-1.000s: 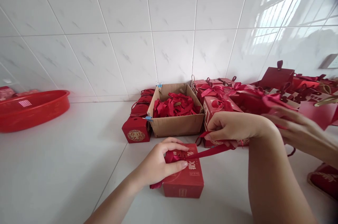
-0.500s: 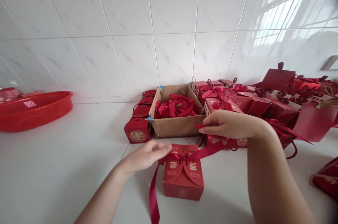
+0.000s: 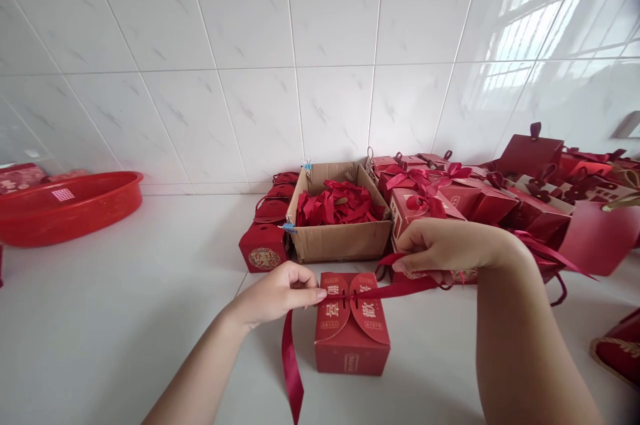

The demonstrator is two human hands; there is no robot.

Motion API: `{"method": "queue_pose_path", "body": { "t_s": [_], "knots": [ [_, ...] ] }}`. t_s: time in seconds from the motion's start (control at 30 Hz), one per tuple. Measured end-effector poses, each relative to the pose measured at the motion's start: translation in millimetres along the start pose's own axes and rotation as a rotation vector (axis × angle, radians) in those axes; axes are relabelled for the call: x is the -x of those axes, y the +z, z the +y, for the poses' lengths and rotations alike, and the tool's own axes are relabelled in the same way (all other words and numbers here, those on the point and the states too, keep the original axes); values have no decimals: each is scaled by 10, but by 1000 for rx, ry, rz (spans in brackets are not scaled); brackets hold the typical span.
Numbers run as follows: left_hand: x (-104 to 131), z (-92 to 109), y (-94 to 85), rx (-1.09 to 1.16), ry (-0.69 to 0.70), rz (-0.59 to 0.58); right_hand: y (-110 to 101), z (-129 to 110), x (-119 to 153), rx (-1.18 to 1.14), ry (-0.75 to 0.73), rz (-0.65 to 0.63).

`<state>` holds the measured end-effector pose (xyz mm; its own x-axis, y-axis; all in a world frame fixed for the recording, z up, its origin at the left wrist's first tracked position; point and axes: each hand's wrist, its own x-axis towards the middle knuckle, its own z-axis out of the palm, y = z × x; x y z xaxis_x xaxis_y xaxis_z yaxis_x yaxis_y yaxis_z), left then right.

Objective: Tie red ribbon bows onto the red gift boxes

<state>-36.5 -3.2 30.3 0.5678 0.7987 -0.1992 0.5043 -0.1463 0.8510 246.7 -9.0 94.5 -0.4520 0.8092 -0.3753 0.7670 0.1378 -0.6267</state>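
Observation:
A small red gift box with pale Chinese characters sits on the white surface between my hands. A dark red ribbon runs through the slots in its top flaps. My left hand pinches the ribbon at the box's left edge, and a loose tail hangs down below the fingers. To the right, my right hand is closed on the other end, holding it stretched above the surface. The ribbon lies fairly flat across the top.
Behind the gift box stands a cardboard box full of red ribbons, with clips on its rim. Red boxes line its left side. Many more red boxes crowd the right. A red plastic basin is at far left, before a tiled wall.
The bunched ribbon over the box top has been pulled flatter and straighter. My right hand has moved slightly right and down; my left fingers stay at the box's left edge.

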Motion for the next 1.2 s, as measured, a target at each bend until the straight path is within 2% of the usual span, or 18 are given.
{"method": "queue_pose_path", "body": {
  "t_s": [0.23,0.3,0.4,0.53,0.63,0.7,0.8,0.93,1.1,1.2],
  "knots": [
    [10,-12,0,25,-25,38,-17,51,5,-47,-4,-46],
    [19,-32,-7,54,-80,8,-23,52,13,-46,-53,-7],
    [59,-42,-72,117,-136,-28,-25,12,60,-54,-231,131],
    [155,101,-264,315,33,68,7,-114,132,-224,-475,317],
    [222,348,-400,500,217,24,68,-231,124,-364,-613,513],
    [244,537,-452,547,325,-7,116,-304,90,-400,-651,641],
    [227,773,-475,531,392,12,180,-400,37,-466,-667,781],
    [160,934,-443,521,387,109,227,-497,10,-594,-644,953],
    [133,1010,-348,317,371,345,251,-545,14,-653,-662,1030],
    [146,1070,-236,276,401,498,264,-555,5,-668,-705,1066]
  ]
}}
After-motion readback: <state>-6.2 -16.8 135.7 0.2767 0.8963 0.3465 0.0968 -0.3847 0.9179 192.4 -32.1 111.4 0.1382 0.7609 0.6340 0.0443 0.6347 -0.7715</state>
